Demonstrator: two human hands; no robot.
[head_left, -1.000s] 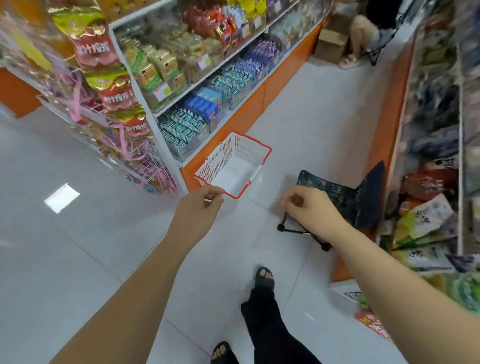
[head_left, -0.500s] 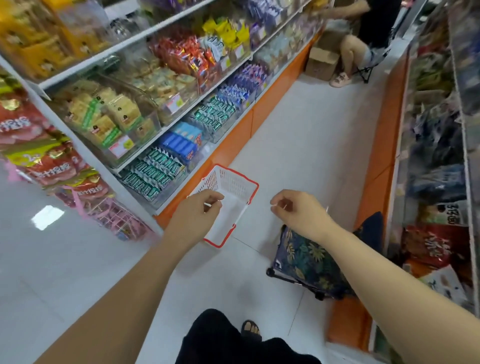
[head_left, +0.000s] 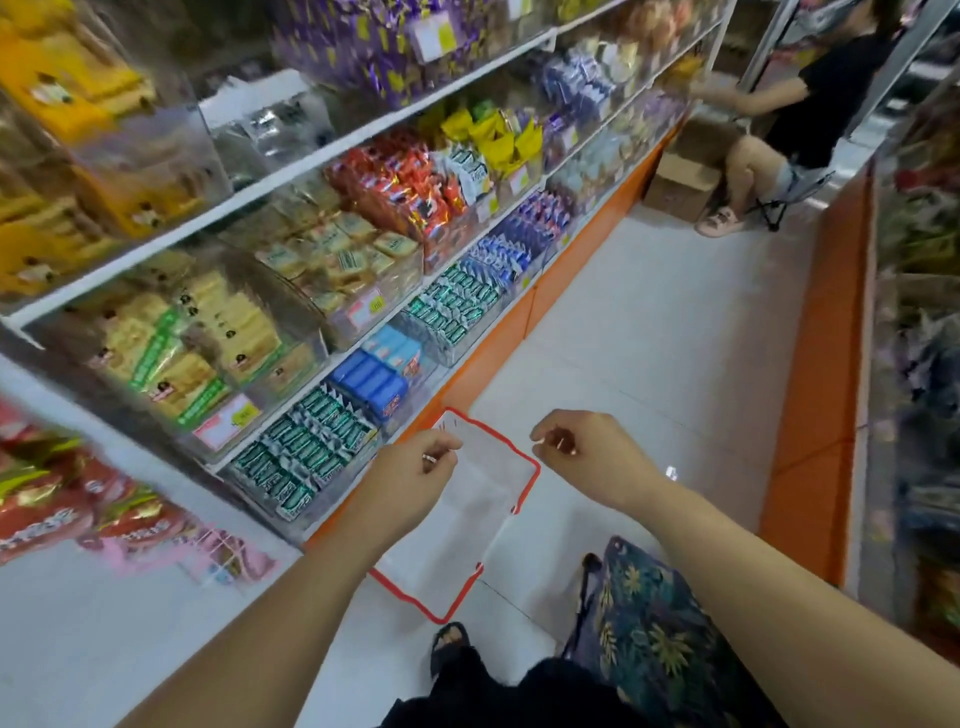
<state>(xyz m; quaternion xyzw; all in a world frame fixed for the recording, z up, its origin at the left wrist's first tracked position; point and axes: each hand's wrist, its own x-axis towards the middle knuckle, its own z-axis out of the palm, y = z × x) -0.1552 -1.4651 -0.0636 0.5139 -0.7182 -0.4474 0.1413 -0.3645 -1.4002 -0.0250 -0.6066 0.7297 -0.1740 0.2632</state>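
I stand in a shop aisle with both arms stretched out in front of me. My left hand (head_left: 418, 470) hovers over a white basket with a red rim (head_left: 525, 496) that sits on the floor by the left shelf. Its fingers are curled in, with a ring on one finger, and it holds nothing I can see. My right hand (head_left: 584, 452) hangs just right of the basket, fingers curled too, with nothing visible in it. Neither hand touches the basket.
Snack shelves (head_left: 332, 291) line the left side and blurred shelves (head_left: 919, 322) the right. A dark floral folding stool (head_left: 652, 639) stands by my right leg. Far down the aisle a person (head_left: 789, 119) sits beside a cardboard box (head_left: 680, 182).
I have stepped forward and my view has lifted. The basket and stool now lie closer, beneath my hands. Both hands keep their curled pose.
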